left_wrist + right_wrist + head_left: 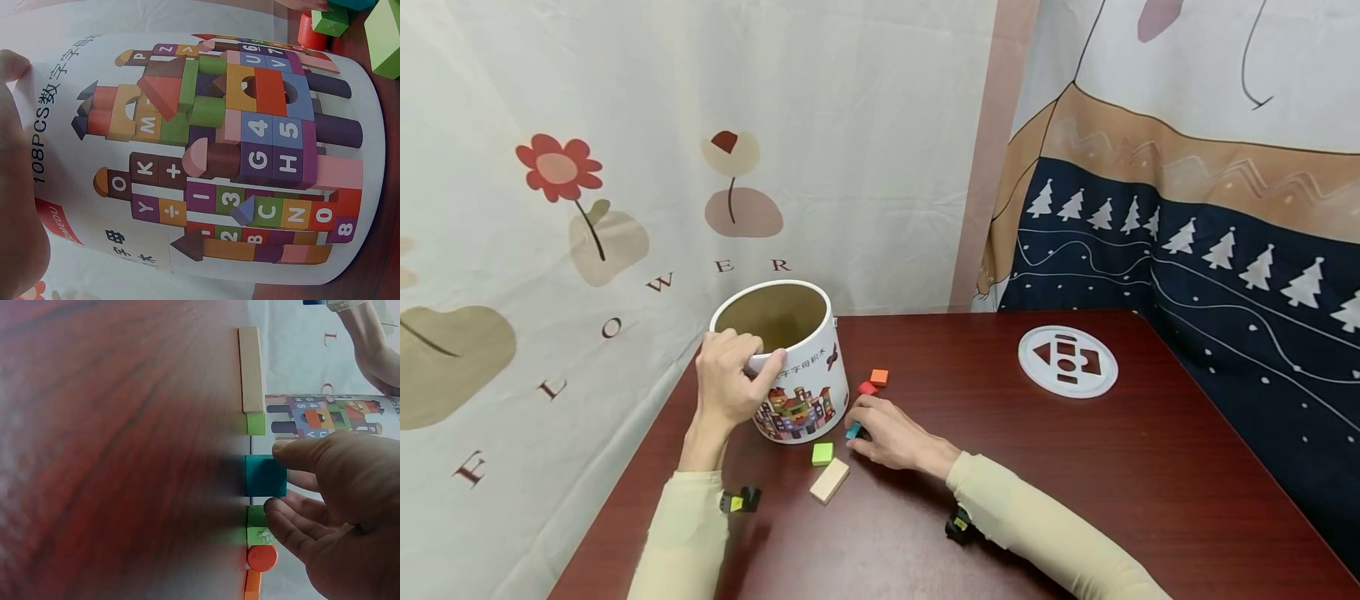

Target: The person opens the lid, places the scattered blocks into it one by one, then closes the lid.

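My left hand (726, 375) grips the near rim of a white block bucket (797, 408), thumb outside and the other fingers over the edge. Printed block buildings cover its side in the left wrist view. Just right of the bucket, my right hand (891, 433) pinches a teal block (265, 476) between thumb and fingers, low at the tabletop. Near it lie a light green block (822, 454) and a plain wooden rectangular block (830, 481). Beyond the right hand are a red cylinder (262, 557), an orange block (879, 377) and another green block (259, 535).
A white round lid with shaped cutouts (1036, 377) lies farther right on the dark red-brown table (1000, 417). Printed curtains (880, 167) hang along the table's back and sides. Each forearm wears a small black device at the wrist.
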The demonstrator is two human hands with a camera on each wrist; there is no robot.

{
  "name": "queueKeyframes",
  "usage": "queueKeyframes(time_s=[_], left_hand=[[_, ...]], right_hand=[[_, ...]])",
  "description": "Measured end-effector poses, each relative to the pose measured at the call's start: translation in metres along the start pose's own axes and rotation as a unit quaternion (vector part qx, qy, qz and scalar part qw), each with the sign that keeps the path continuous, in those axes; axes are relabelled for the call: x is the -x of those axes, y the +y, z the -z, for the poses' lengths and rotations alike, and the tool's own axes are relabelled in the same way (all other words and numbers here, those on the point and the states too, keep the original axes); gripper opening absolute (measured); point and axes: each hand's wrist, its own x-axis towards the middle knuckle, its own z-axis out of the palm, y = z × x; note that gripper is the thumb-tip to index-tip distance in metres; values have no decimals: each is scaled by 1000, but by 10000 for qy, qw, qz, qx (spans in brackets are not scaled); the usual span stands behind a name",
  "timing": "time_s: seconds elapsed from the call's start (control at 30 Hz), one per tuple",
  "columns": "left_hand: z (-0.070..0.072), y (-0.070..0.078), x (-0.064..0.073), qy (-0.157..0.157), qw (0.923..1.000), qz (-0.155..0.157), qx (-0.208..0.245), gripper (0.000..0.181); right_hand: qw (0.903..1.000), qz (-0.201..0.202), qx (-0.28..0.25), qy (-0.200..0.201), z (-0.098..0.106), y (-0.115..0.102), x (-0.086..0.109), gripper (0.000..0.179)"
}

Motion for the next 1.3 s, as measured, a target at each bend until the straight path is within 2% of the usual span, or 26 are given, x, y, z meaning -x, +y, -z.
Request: queueKeyframes(time_s=[0.2, 0.4, 0.57, 0.73, 0.97, 1.17, 1.3], left_hand=[[0, 0, 0, -39, 10000, 8, -29, 47], [0, 2, 1, 51, 10000, -34, 30, 46], [-1, 3, 2, 83, 9999, -79, 69, 44], [0, 2, 1, 51, 10000, -44, 48, 45], [0, 2, -1, 147, 9998, -98, 63, 45], [0, 3, -1, 59, 10000, -72, 9, 46], [2, 2, 0, 1, 10000, -53, -51, 47]], right_hand=[[10000, 28, 16, 19, 1, -1, 0, 18], [9999, 102, 35, 72, 0, 1, 0, 16], [9998, 57, -41, 198, 8, 1, 1, 16], [9958, 117, -487, 772, 33, -5, 1, 17], [9798, 454, -977, 1684, 77, -18, -9, 16], [9708, 680, -1005, 2070, 112, -26, -24, 16], [9695, 672, -946, 2157, 131, -32, -40, 16]])
